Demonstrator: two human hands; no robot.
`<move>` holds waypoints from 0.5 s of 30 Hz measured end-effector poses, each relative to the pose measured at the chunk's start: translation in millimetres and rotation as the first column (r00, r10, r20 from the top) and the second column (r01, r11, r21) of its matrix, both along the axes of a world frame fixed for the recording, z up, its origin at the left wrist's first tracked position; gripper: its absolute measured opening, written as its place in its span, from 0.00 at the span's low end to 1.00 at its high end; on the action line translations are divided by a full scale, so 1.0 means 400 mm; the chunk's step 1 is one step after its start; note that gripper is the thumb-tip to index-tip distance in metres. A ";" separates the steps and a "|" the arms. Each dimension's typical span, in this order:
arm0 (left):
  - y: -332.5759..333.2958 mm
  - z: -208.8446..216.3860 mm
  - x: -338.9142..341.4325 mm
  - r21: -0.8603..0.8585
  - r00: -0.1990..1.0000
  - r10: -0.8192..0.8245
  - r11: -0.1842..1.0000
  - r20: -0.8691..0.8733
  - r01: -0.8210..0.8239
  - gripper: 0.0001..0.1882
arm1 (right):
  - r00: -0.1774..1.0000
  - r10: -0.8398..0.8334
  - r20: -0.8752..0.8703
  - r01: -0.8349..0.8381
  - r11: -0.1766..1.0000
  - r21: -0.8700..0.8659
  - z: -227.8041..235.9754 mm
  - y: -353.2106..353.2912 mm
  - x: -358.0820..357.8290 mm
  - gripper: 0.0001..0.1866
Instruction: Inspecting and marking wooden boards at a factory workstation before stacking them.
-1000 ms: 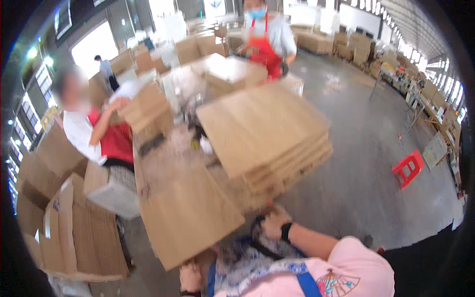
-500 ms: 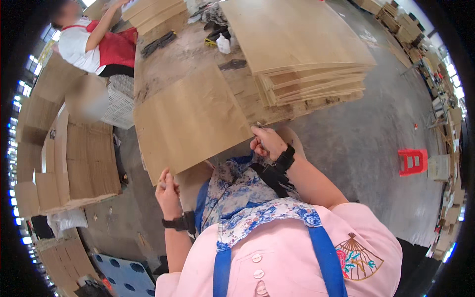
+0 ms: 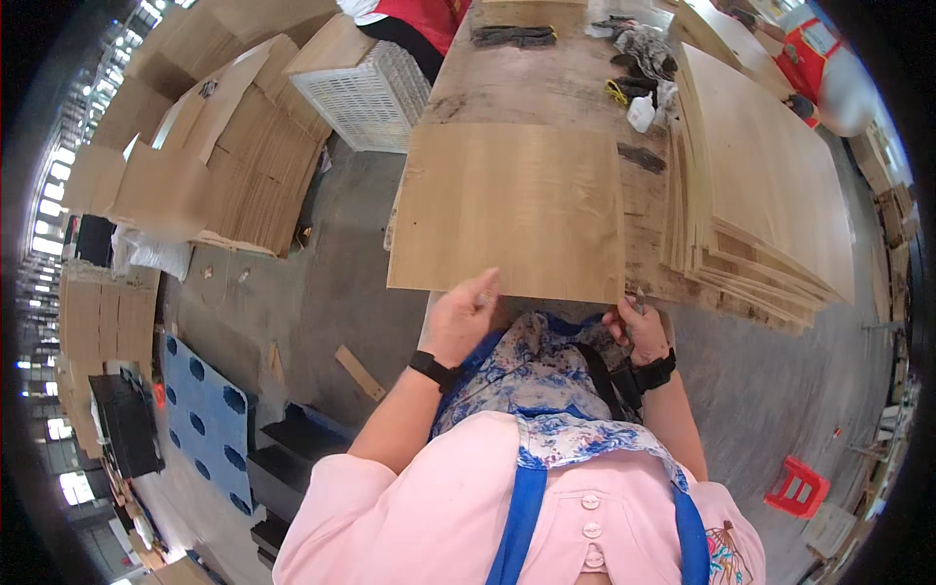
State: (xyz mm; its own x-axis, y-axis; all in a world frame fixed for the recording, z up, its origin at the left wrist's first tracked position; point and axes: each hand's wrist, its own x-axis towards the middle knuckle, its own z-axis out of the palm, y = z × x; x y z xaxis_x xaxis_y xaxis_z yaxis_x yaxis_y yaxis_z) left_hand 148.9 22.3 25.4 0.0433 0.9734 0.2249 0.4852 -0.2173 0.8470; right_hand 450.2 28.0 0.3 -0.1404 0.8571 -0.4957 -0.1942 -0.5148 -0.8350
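A thin rectangular wooden sheet [image 3: 512, 210] lies flat on the worktable, its near edge close to my waist. Over that edge, left of its middle, is my left hand [image 3: 463, 317], fingers bent together with the fingertips at the sheet. Something small and pale may be between them, but blur hides what it is. By the sheet's near right corner, my right hand [image 3: 639, 330] is closed, thumb and fingers pinching a small dark thing that I cannot make out. Both wrists wear black straps.
A stack of wooden sheets [image 3: 770, 185] stands to the right on the table [image 3: 546, 88], with a white bottle [image 3: 641, 112] and dark gloves [image 3: 514, 36] farther back. At left are a white crate [image 3: 361, 102], cardboard [image 3: 263, 146] and a blue pallet [image 3: 207, 419]. Co-workers stand beyond.
The view has swung, so the table and sheet appear straighter and farther right. My left hand has moved from the sheet's left corner inward along the near edge; my right stays by the right corner.
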 end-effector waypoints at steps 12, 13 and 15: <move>-0.037 -0.061 -0.251 -0.642 0.493 0.742 0.656 0.455 -0.397 0.18 | 0.998 -0.058 0.038 0.057 0.998 0.019 -0.007 0.003 0.001 0.11; -0.029 -0.057 -0.235 -0.598 0.551 0.690 0.707 0.469 -0.377 0.19 | 0.993 -0.086 0.074 0.086 0.996 0.014 -0.003 0.004 -0.003 0.11; -0.015 -0.075 -0.232 -0.458 0.678 0.579 0.804 0.453 -0.381 0.18 | 0.988 -0.108 0.113 0.106 0.994 0.024 0.008 0.000 -0.015 0.11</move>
State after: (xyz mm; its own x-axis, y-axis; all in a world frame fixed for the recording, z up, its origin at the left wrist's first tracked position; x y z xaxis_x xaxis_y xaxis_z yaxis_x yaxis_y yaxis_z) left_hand 56.1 16.3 -4.6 -0.4825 0.8384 -0.2537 -0.1212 0.2230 0.9673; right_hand 444.4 27.9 3.4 0.0092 0.8730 -0.4876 -0.1507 -0.4808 -0.8638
